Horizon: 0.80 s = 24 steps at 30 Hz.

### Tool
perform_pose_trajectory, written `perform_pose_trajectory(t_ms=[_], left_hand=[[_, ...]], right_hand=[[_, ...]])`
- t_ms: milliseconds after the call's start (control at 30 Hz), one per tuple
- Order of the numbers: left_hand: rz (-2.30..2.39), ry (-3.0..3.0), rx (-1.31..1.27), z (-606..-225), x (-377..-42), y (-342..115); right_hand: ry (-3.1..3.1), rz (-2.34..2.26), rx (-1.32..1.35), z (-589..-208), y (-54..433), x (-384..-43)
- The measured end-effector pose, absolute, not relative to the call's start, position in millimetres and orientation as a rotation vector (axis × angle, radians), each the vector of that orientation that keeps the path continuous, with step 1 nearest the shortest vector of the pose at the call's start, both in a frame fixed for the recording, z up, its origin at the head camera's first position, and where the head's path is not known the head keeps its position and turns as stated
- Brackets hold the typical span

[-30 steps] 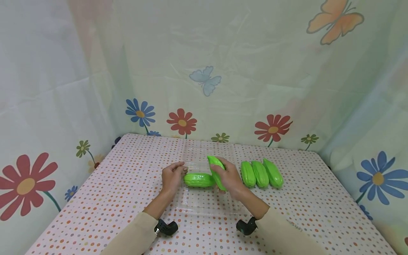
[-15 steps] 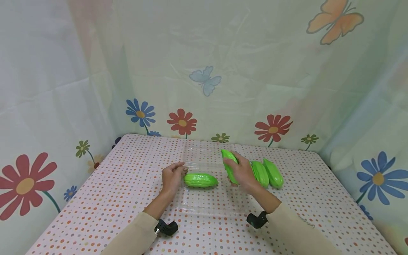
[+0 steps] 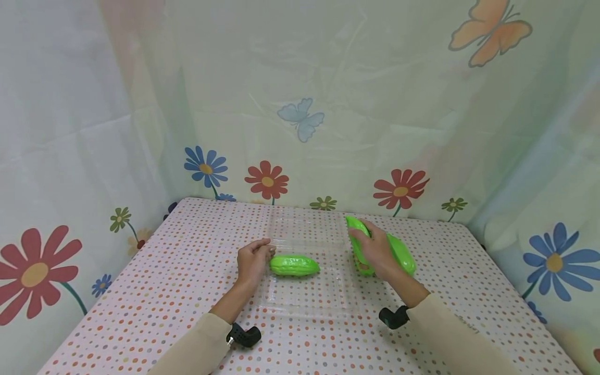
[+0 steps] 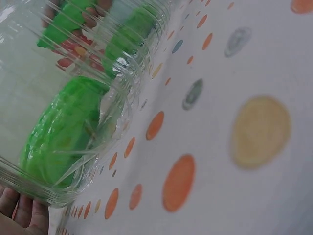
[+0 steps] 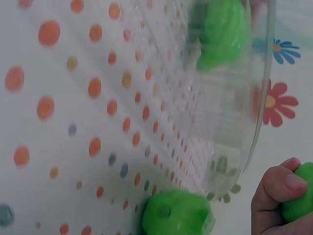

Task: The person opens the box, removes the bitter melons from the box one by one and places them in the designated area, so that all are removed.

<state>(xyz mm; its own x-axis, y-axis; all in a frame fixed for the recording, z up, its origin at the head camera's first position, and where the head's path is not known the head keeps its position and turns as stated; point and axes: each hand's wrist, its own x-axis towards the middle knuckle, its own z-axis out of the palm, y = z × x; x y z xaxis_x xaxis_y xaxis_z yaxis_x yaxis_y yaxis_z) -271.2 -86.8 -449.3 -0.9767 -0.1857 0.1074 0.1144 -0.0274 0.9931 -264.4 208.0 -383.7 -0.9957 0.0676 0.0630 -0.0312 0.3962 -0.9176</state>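
My right hand (image 3: 377, 251) grips a bright green, ridged bitter melon (image 3: 354, 235), pointed end toward the back wall, over the right side of a clear plastic box (image 3: 304, 306). In the right wrist view, thumb and fingers wrap this held melon (image 5: 301, 200). Another bitter melon (image 3: 294, 265) lies crosswise inside the box. At the box's left side, my left hand (image 3: 253, 264) holds the edge with bent fingers; its fingertips (image 4: 38, 215) show at the box's corner in the left wrist view. More melons lie to the right, one bitter melon (image 3: 403, 255) in plain sight, the rest mostly behind my right hand.
The box's clear lid (image 3: 304, 225) lies opened toward the back. Everything stands on a table (image 3: 187, 291) with a dotted cloth. A flower-printed curtain (image 3: 225, 104) closes off the back and both sides. A black camera mount sits on each wrist.
My right hand has carried its bitter melon from over the box rightward to the row of melons, now covering part of that row. The left hand and the melon in the box have stayed put.
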Motion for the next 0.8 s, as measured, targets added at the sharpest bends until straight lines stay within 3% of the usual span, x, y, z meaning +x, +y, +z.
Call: perform_pose_trajectory(t_ms=[800], left_hand=[[-2.134, -2.036, 0.06, -447.5, -268.4, -87.3]], right_hand=[[-2.552, 1.453, -0.212, -375.2, 279.0, -278.2]])
